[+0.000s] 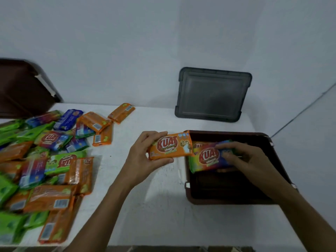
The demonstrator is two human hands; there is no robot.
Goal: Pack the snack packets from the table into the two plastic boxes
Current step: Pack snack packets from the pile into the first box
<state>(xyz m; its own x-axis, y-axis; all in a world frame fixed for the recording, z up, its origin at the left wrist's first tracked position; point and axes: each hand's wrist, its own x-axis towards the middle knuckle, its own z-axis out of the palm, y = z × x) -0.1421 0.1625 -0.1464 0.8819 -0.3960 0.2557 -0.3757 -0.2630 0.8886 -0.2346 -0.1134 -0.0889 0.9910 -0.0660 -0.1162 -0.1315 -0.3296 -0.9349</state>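
My left hand [145, 157] grips an orange snack packet [171, 146] by its left end, just left of the brown plastic box [189, 195]. Inside that box my right hand [241, 157] holds a multicoloured packet [207, 158] near the far wall, fingers on its right end. Another packet lies partly hidden behind it. A heap of orange, green and blue packets [49, 164] covers the left side of the white table [145, 206].
A grey lid [212, 95] leans against the wall behind the brown box. A dark brown lid or box [23, 88] stands at the far left by the wall. The table's front edge runs along the bottom of the view.
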